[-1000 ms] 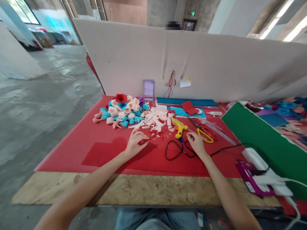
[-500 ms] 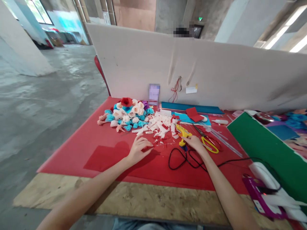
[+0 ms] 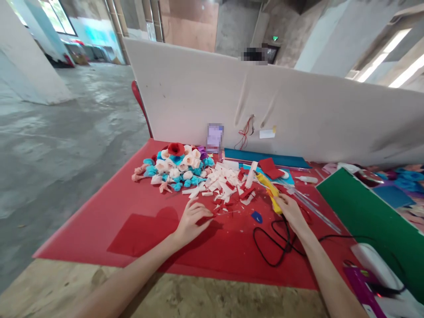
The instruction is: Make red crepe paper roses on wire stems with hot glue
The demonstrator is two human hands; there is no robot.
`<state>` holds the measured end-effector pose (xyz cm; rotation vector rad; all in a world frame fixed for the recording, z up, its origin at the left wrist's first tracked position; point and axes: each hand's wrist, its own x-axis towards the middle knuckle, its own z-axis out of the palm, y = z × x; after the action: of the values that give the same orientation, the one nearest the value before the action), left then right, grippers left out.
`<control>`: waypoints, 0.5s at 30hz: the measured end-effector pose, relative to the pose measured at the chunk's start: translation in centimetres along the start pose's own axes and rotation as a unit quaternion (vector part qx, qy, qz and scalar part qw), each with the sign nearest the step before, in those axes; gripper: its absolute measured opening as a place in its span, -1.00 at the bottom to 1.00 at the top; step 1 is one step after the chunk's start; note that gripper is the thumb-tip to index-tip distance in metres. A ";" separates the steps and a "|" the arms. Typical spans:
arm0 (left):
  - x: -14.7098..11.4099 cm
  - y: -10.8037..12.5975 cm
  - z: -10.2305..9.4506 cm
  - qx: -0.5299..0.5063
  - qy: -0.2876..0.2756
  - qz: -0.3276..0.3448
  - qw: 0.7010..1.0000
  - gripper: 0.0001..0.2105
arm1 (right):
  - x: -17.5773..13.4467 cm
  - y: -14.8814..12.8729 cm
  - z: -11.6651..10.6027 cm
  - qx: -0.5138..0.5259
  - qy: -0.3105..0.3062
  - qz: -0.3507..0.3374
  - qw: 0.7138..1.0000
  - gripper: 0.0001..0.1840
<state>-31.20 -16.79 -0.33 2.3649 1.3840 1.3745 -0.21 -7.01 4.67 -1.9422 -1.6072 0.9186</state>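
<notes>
My right hand [image 3: 290, 213] is wrapped round the handle of a yellow hot glue gun [image 3: 270, 189], which is raised a little with its nozzle toward the scraps. From its handle a black cord [image 3: 265, 260] loops over the table. My left hand [image 3: 194, 221] hovers low over the red table cover, thumb and fingers pinched on a small red piece [image 3: 211, 215] that the fingers mostly hide. A thin pale strand runs right from those fingertips. Between and beyond my hands lies a heap of white and red paper scraps [image 3: 225, 181]. A small blue piece [image 3: 256, 217] lies near the glue gun.
Paper flowers [image 3: 175, 165] in white, blue and red are piled at the back left. A flat red sheet [image 3: 132, 234] lies left of my left hand. A green board [image 3: 371, 212] slants on the right; a white partition [image 3: 198, 92] stands behind. Near it sits a white glue bottle [image 3: 306, 179].
My right hand has lifted the glue gun and moved it right, uncovering the blue piece and shifting the cord. My left hand keeps nearly the same pose. The view has tilted slightly.
</notes>
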 end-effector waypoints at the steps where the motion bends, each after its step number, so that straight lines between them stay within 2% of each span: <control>1: 0.0 0.0 0.0 -0.005 0.000 -0.004 1.000 -0.94 | 0.0 0.0 0.1 -0.005 -0.003 -0.003 1.000 -0.66; 5: 0.0 0.0 0.0 -0.028 -0.005 -0.026 0.999 -0.96 | 0.4 -0.3 0.8 -0.033 -0.037 -0.017 0.999 -0.66; 9: 1.1 -0.6 0.1 -0.053 -0.033 -0.061 0.996 -0.81 | 1.0 -0.5 1.8 -0.065 -0.041 -0.041 0.996 -0.67; 12: 3.4 -1.0 0.5 -0.086 -0.119 -0.054 0.988 -0.77 | 1.3 -0.4 2.3 -0.069 -0.042 -0.055 0.995 -0.67; 15: 6.3 -1.1 1.6 -0.136 -0.262 -0.004 0.955 -0.76 | 1.4 0.1 2.6 -0.060 -0.042 -0.064 0.995 -0.67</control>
<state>-29.54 -11.01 2.34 2.2916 0.9832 0.7776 -1.97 -5.82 2.56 -1.8750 -1.8505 0.8819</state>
